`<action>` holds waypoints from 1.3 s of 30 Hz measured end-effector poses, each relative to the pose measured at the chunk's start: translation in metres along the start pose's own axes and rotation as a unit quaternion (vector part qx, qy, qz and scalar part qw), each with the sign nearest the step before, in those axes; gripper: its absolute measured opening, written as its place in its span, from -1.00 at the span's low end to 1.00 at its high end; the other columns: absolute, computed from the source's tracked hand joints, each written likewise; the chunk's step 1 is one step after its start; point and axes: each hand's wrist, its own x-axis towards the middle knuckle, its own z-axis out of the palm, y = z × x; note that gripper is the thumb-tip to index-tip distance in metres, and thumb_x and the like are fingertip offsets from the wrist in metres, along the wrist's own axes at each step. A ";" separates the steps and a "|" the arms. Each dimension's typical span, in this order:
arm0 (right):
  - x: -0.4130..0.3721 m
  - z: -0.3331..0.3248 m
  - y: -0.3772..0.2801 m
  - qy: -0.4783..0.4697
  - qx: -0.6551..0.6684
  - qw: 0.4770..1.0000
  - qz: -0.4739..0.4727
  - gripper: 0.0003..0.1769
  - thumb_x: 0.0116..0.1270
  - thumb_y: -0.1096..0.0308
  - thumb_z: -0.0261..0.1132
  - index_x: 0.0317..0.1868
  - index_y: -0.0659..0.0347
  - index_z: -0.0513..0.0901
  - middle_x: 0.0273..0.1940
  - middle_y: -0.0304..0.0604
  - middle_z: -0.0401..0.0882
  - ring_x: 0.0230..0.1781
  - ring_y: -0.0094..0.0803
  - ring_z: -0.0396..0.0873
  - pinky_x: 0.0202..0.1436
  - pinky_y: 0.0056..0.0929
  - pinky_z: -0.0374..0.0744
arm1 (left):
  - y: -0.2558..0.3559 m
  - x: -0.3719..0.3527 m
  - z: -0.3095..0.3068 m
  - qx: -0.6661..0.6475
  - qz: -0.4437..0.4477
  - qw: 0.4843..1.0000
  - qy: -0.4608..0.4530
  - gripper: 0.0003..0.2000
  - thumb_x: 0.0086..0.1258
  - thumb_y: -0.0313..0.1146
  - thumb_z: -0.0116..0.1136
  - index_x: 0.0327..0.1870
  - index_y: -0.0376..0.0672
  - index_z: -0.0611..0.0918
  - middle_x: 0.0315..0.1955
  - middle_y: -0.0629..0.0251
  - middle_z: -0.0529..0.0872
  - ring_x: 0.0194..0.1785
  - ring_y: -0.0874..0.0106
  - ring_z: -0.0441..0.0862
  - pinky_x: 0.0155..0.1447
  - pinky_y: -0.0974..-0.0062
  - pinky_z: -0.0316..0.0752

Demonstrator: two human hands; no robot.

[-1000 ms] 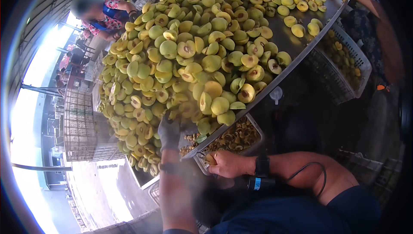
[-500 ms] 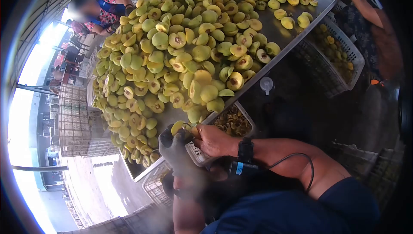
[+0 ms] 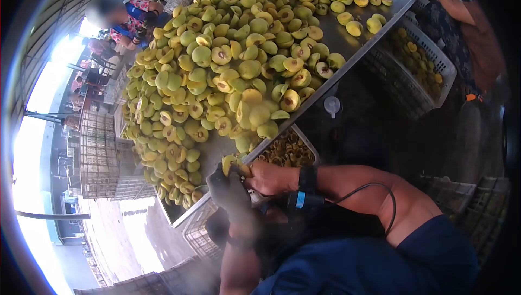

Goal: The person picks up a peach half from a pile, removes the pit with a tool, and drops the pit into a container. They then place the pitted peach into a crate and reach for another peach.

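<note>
Well beyond and to the left of the hands, stacked lattice crates (image 3: 99,154) are seen, and a co-worker (image 3: 130,21) is bent at the far side of a large heap of halved fruit (image 3: 201,83). The heap is borne by a metal table (image 3: 220,146), whose near edge lies just beyond the hands, so that the fruit is kept within easy reach. At that edge, a cut fruit piece (image 3: 230,164) is gripped in the fingers of the gloved left hand (image 3: 233,192), apparently to be steadied. Against it, the bare right hand (image 3: 267,178) is held with curled fingers; whether anything is clenched in it cannot be told. Just beyond the right hand, brown scraps (image 3: 287,151) are held in a bin (image 3: 310,146), presumably set close for short drops. Farther right, a pale round object (image 3: 332,105) is seen, then a crate (image 3: 446,72) of fruit pieces beside another person's arm (image 3: 453,5).
</note>
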 end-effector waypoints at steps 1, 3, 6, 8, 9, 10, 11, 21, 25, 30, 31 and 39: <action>0.004 0.003 0.007 0.018 -0.011 0.999 -0.050 -0.71 0.47 0.33 0.30 0.06 0.35 0.70 -0.16 0.17 0.76 -0.15 -0.01 0.75 0.01 -0.14 0.63 | -0.003 0.001 0.003 -0.044 -0.022 0.999 -0.001 -0.74 0.38 -0.51 0.28 0.06 -0.33 0.66 -0.10 0.20 0.74 -0.07 0.36 0.73 0.05 0.36 0.65; 0.006 0.005 0.019 0.041 -0.099 0.993 -0.048 -0.71 0.45 0.34 0.31 0.04 0.38 0.70 -0.17 0.19 0.76 -0.15 0.00 0.75 0.00 -0.13 0.63 | -0.008 0.000 0.005 -0.127 -0.068 0.989 -0.011 -0.73 0.41 -0.47 0.29 0.09 -0.32 0.66 -0.09 0.22 0.74 -0.06 0.35 0.72 0.08 0.35 0.63; 0.004 0.003 0.023 0.049 -0.128 0.991 0.007 -0.71 0.43 0.35 0.31 0.01 0.40 0.70 -0.20 0.22 0.76 -0.17 -0.01 0.76 -0.03 -0.10 0.63 | -0.004 -0.001 0.008 -0.456 -0.229 0.860 -0.006 -0.75 0.44 -0.46 0.31 0.07 -0.32 0.66 -0.09 0.26 0.76 -0.08 0.39 0.72 0.05 0.39 0.62; 0.003 -0.001 0.021 0.034 -0.134 0.990 0.038 -0.72 0.43 0.36 0.30 0.03 0.39 0.68 -0.18 0.18 0.76 -0.14 -0.06 0.75 0.00 -0.13 0.63 | -0.002 0.005 0.002 -0.110 0.022 0.994 -0.013 -0.74 0.47 -0.37 0.24 0.09 -0.29 0.69 -0.11 0.16 0.76 -0.09 0.26 0.72 0.04 0.30 0.62; 0.000 -0.004 0.009 0.017 -0.147 0.988 0.046 -0.71 0.45 0.37 0.30 0.06 0.37 0.67 -0.16 0.13 0.77 -0.11 -0.12 0.73 0.05 -0.16 0.62 | -0.002 0.004 -0.001 0.077 0.145 0.986 -0.018 -0.72 0.49 -0.33 0.21 0.10 -0.27 0.70 -0.11 0.11 0.75 -0.09 0.20 0.72 0.04 0.25 0.62; -0.001 -0.005 0.002 -0.001 -0.163 0.985 0.053 -0.71 0.46 0.37 0.29 0.10 0.35 0.66 -0.13 0.08 0.78 -0.07 -0.18 0.72 0.10 -0.19 0.61 | -0.011 0.003 0.006 -0.006 0.078 0.997 -0.022 -0.74 0.53 -0.30 0.16 0.06 -0.27 0.71 -0.13 0.13 0.76 -0.11 0.23 0.72 0.03 0.26 0.62; -0.001 -0.003 0.009 -0.006 -0.166 0.986 0.008 -0.74 0.47 0.36 0.28 0.06 0.35 0.66 -0.20 0.03 0.75 -0.16 -0.20 0.71 0.00 -0.19 0.62 | -0.026 0.003 0.020 -0.089 0.011 0.996 -0.024 -0.73 0.58 -0.27 0.12 0.03 -0.27 0.71 -0.14 0.15 0.76 -0.12 0.26 0.72 0.02 0.28 0.62; -0.021 0.011 0.000 -0.194 0.160 0.947 0.202 -0.71 0.62 0.24 0.21 -0.33 0.15 0.52 -0.57 -0.38 0.34 -0.68 -0.59 0.38 -0.61 -0.45 0.44 | -0.031 0.004 0.003 -0.351 -0.047 0.923 -0.153 -0.50 0.69 -0.03 -0.09 -0.18 -0.31 0.74 -0.29 0.21 0.77 -0.27 0.41 0.69 -0.13 0.42 0.57; -0.014 0.007 0.004 -0.241 0.172 0.934 0.199 -0.66 0.63 0.22 0.20 -0.38 0.12 0.47 -0.58 -0.37 0.34 -0.70 -0.56 0.38 -0.61 -0.44 0.46 | -0.024 0.003 -0.006 -0.260 -0.006 0.965 -0.042 -0.66 0.59 -0.17 0.08 -0.16 -0.30 0.73 -0.28 0.20 0.77 -0.25 0.32 0.71 -0.12 0.38 0.62; -0.027 0.003 0.001 -0.176 0.114 0.955 0.208 -0.69 0.58 0.23 0.22 -0.38 0.16 0.52 -0.59 -0.34 0.40 -0.71 -0.52 0.41 -0.63 -0.42 0.44 | -0.085 0.005 -0.051 -0.208 -0.121 0.966 0.098 -0.72 0.61 -0.28 0.05 -0.07 -0.34 0.70 -0.20 0.26 0.76 -0.19 0.32 0.73 -0.09 0.40 0.69; -0.030 0.003 0.000 -0.142 0.088 0.963 0.209 -0.69 0.57 0.24 0.22 -0.37 0.18 0.54 -0.60 -0.33 0.42 -0.72 -0.51 0.42 -0.63 -0.41 0.44 | -0.108 0.004 -0.067 -0.220 -0.157 0.955 0.120 -0.72 0.60 -0.29 0.08 -0.04 -0.36 0.69 -0.19 0.27 0.76 -0.18 0.33 0.73 -0.08 0.40 0.69; -0.023 0.009 0.000 -0.062 0.089 0.975 0.192 -0.80 0.54 0.27 0.27 -0.22 0.20 0.55 -0.51 -0.32 0.48 -0.61 -0.58 0.45 -0.54 -0.45 0.46 | -0.126 0.061 -0.115 -0.115 -0.195 0.973 0.045 -0.69 0.49 -0.49 0.18 0.17 -0.44 0.68 -0.09 0.15 0.80 -0.10 0.40 0.69 0.07 0.42 0.60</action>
